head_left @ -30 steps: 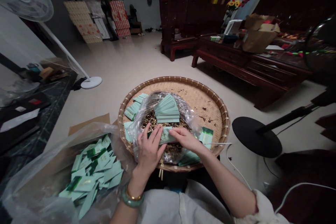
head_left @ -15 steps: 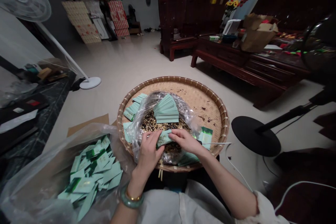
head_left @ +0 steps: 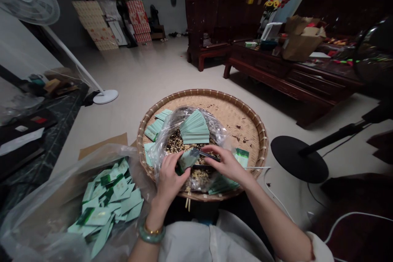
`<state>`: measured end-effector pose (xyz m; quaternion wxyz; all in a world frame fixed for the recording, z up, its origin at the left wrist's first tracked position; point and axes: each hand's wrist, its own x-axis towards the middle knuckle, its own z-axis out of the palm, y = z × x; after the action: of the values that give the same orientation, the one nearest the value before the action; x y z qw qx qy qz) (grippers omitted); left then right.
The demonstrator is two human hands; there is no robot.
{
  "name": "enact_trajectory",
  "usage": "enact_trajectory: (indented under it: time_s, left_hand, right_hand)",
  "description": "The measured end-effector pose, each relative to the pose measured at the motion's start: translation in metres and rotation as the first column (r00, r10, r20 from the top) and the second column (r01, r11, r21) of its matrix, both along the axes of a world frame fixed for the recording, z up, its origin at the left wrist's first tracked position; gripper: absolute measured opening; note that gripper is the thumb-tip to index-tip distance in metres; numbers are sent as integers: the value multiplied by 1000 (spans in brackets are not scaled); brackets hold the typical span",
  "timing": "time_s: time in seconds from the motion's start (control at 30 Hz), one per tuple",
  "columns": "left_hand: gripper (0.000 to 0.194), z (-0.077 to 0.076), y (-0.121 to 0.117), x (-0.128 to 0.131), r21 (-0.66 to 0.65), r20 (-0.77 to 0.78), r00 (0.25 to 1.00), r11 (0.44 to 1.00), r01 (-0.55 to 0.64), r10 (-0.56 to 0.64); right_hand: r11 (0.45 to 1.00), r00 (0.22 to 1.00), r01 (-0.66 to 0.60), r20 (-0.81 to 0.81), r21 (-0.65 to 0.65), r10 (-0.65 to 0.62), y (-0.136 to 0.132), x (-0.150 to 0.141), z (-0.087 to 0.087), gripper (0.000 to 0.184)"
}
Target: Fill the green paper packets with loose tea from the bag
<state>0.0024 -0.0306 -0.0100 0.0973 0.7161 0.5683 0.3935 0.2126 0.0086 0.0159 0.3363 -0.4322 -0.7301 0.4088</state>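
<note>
My left hand (head_left: 170, 184) grips a small mint-green packet (head_left: 188, 160) upright, its mouth facing right. My right hand (head_left: 226, 164) pinches a dark narrow scoop (head_left: 209, 156), whose tip reaches the packet's mouth. Beneath both hands, a clear plastic bag (head_left: 211, 129) lies open around a loose mix of dried tea-like bits (head_left: 178, 143). A fanned stack of green packets (head_left: 195, 129) rests on that mix. More packets (head_left: 222, 186) lie at the bag's near edge.
Everything sits in a round bamboo basket (head_left: 245, 131). To the lower left, a plastic-lined box holds a heap of green packets (head_left: 107, 200). A white fan stand (head_left: 106, 96), a black fan base (head_left: 299, 159), and a white cable (head_left: 276, 196) stand around it.
My right hand has let go of the packet and now holds the dark scoop at its mouth. The packet stands more upright in my left hand.
</note>
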Motion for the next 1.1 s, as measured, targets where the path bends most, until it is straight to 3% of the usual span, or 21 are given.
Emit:
enact_trajectory:
  time_s: [0.13,0.23,0.47,0.53,0.7,0.8,0.97,1.1]
  left_hand:
    - [42,-1,0,-1,-7,60,997,999,-51,51]
    - [43,1,0,-1,-12,107,992,998,-65,66]
    - [46,2,0,-6,-35,161,981,994,-108,112]
    - [46,1,0,-8,-39,165,979,992,-117,122]
    - [46,0,2,-9,-38,194,971,990,-135,140]
    - [46,2,2,-9,-2,222,965,990,-142,139]
    - [47,2,2,-10,2,233,963,990,-142,138]
    - [46,0,3,-10,-2,244,960,990,-140,136]
  right_hand:
    - [985,886,-85,463,149,6,1,10,-23,64]
    - [982,797,-92,604,168,-28,4,9,-36,69]
    - [975,750,5,643,223,-151,15,13,-42,60]
    - [965,774,10,609,261,-172,13,12,-38,60]
    - [934,881,-150,472,323,-23,8,-10,-23,48]
    - [945,824,-190,567,266,6,11,-31,-17,38]
    - [971,650,-141,758,195,-58,18,-59,-11,33]
    - [979,632,-144,775,146,-22,22,-71,-7,34]
